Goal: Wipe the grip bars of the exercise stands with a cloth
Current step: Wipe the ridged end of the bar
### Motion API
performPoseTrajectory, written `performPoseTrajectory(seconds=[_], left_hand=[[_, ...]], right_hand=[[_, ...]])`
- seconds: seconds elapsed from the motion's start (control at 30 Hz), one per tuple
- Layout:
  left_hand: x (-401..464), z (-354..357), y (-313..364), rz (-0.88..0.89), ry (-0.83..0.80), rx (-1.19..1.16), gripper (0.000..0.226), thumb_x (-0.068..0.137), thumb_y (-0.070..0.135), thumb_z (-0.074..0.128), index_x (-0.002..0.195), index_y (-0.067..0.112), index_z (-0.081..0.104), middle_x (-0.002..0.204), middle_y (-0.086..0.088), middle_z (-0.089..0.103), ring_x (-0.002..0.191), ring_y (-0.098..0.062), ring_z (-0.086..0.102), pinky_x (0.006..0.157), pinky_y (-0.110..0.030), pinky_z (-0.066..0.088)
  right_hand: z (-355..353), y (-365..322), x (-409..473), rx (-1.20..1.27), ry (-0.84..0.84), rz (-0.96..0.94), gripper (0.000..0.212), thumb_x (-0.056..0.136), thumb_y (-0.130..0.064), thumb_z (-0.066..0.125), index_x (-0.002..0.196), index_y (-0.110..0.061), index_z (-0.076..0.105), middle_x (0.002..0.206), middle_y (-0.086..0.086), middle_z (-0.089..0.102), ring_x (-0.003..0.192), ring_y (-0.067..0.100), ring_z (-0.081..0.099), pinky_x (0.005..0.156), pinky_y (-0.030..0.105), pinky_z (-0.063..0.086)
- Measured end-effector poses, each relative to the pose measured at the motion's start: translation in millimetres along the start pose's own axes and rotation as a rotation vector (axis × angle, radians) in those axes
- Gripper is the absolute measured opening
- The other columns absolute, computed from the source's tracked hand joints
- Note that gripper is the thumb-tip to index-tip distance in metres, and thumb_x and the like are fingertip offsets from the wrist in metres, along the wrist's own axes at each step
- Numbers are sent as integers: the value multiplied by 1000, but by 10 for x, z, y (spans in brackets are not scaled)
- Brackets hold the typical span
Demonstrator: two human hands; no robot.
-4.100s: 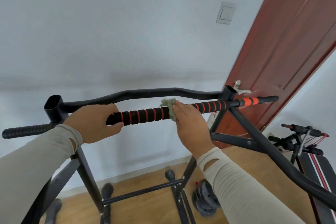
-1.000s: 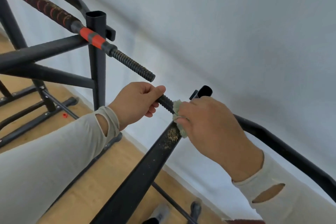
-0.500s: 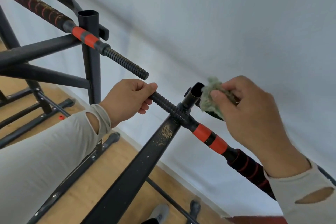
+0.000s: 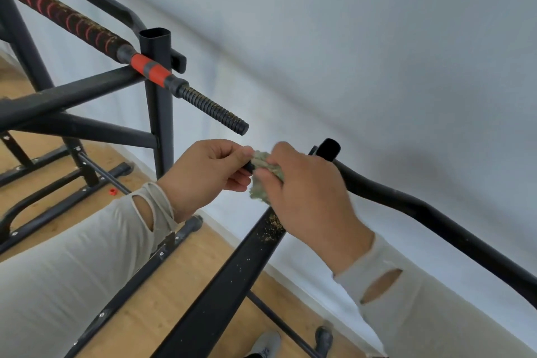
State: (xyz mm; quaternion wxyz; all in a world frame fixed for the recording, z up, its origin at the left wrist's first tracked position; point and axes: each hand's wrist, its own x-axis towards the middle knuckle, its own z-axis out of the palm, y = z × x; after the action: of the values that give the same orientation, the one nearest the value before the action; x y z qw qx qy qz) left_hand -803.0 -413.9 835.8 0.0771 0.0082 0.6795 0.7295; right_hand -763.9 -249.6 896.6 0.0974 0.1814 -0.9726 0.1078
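Hands meet at the middle of the head view, both working on the ribbed black end of a grip bar [image 4: 248,166], of which only a short dark stub shows between them. The left hand [image 4: 203,174] comes in from the lower left, its fingers curled round the bar's end. The right hand [image 4: 305,197] enters from the lower right with its fingers curled over a crumpled greenish cloth [image 4: 263,180], which is bunched round the bar just beside the left hand's fingertips. Both forearms wear pale grey sleeves with thumb slits at the wrist.

Below the right hand, a flat black frame strut [image 4: 232,276] of the nearer exercise stand runs down toward the bottom edge, speckled with tan dust near its upper end. Just above the right hand stands the open top of a black upright tube [image 4: 328,149], and from there a curved black bar [image 4: 436,221] sweeps off to the lower right along the pale wall [image 4: 348,23].

In the upper left is a second stand: a black post [image 4: 158,90] with an open top, crossed by a second grip bar [image 4: 212,107] that carries black foam with red rings, then an orange collar [image 4: 149,69], then a ribbed black end pointing toward the centre of the frame, dusted with tan specks. Its black base rails rest on a wooden floor [image 4: 180,279] at the left. A small red object [image 4: 112,191] lies on the floor near the left wrist. At the bottom edge, the toe of a grey shoe [image 4: 266,341] shows.
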Motion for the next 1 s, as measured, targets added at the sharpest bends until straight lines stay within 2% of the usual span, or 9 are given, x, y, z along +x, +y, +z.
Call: performPoseTrajectory(seconds=[0.17, 0.27, 0.4, 0.47, 0.57, 0.63, 0.77, 0.87, 1.0], left_hand=[[-44, 13, 1, -2, 14, -5, 28, 99, 25, 62, 94, 1, 75, 82, -20, 73, 75, -27, 70, 78, -36, 63], [-46, -4, 9, -20, 28, -1, 25, 97, 28, 65, 97, 5, 76, 77, -10, 73, 73, -23, 69, 76, -35, 64], [-53, 9, 42, -35, 0, 51, 23, 97, 27, 65, 98, 8, 76, 82, -7, 76, 74, -19, 71, 76, -37, 64], [-56, -3, 62, -35, -11, 99, 21, 98, 29, 64, 99, 13, 77, 88, -5, 77, 76, -15, 71, 76, -36, 64], [-58, -68, 90, -80, -50, 103, 20, 101, 24, 59, 106, 19, 78, 98, -2, 77, 83, -12, 70, 77, -33, 63], [-58, -101, 119, -117, -96, 78, 21, 102, 20, 58, 107, 19, 78, 100, -4, 78, 84, -12, 69, 77, -32, 62], [-36, -137, 145, -209, -126, -3, 27, 101, 16, 50, 107, 7, 76, 100, -12, 77, 85, -16, 71, 83, -39, 59], [-24, -177, 123, -271, -88, -73, 33, 100, 16, 45, 111, 3, 73, 104, -17, 76, 86, -21, 73, 85, -41, 57], [-47, -220, 143, -267, -100, -106, 28, 100, 13, 47, 114, 6, 70, 104, -20, 75, 87, -26, 71, 80, -40, 56]], right_hand=[[-50, 5, 72, 73, -120, -15, 21, 104, -42, 51, 97, -24, 44, 71, -9, 51, 67, 19, 53, 64, 37, 46], [-258, 255, -234, 46, -193, -8, 25, 100, -55, 48, 88, -34, 42, 68, -14, 48, 61, 3, 48, 56, 23, 34], [-492, 388, -394, -67, -263, 31, 31, 96, -62, 45, 109, -37, 58, 90, -14, 58, 85, 4, 52, 64, 15, 35], [-493, 369, -354, -86, -293, 29, 29, 98, -57, 47, 112, -36, 59, 90, -15, 58, 81, 1, 50, 62, 13, 34], [-392, 239, -205, -94, -213, 14, 25, 101, -51, 50, 106, -30, 63, 80, -12, 52, 71, 6, 45, 59, 17, 30], [-264, 106, -57, -128, -161, -1, 26, 103, -48, 49, 102, -25, 61, 76, -12, 45, 74, 12, 45, 62, 29, 34], [-16, -150, 302, -46, -90, 12, 24, 105, -44, 48, 102, -22, 56, 72, -9, 48, 74, 19, 50, 65, 36, 37], [55, -175, 382, 53, -157, 41, 24, 105, -43, 47, 111, -21, 55, 85, -1, 64, 80, 25, 57, 69, 38, 44], [-105, -71, 223, 5, -232, -4, 26, 103, -44, 47, 118, -24, 52, 97, -3, 63, 88, 22, 57, 77, 42, 51]])
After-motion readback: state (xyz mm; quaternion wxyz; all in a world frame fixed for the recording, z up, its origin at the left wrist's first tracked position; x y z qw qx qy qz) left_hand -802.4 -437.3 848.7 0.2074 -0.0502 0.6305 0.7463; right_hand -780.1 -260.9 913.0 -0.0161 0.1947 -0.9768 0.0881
